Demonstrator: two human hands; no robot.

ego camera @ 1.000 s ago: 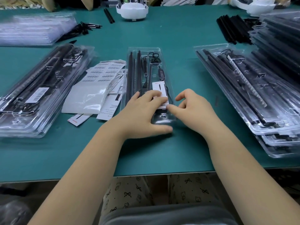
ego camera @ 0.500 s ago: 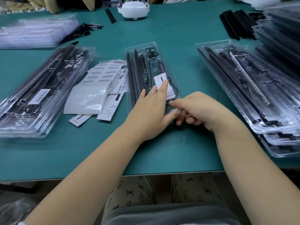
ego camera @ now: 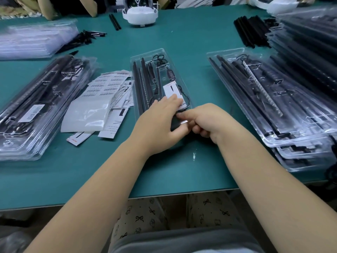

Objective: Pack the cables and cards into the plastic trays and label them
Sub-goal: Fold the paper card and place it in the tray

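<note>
While I watch from the head view, the left hand (ego camera: 160, 121) lies flat on the near end of the clear plastic tray (ego camera: 145, 57) at table centre, fingers straight and pressing down on the white card (ego camera: 172, 90) inside it. Right hand (ego camera: 207, 121) is just beside it, fingers curled, pinching what looks like a thin white strip (ego camera: 183, 121) at the tray's near right edge; I can't tell if that's a label or the tray lip. Tray holds long black cables (ego camera: 141, 83) running lengthwise plus a coiled lead near the far end. Loose barcode label sheets (ego camera: 105, 86) and cards sit left of the tray on the green table (ego camera: 182, 39). Further left, a stack of packed trays (ego camera: 42, 99) with one label on top. Right side has another stack of filled trays (ego camera: 273, 99), well apart from the hands. Bundle of black sticks (ego camera: 248, 31) at far right
</note>
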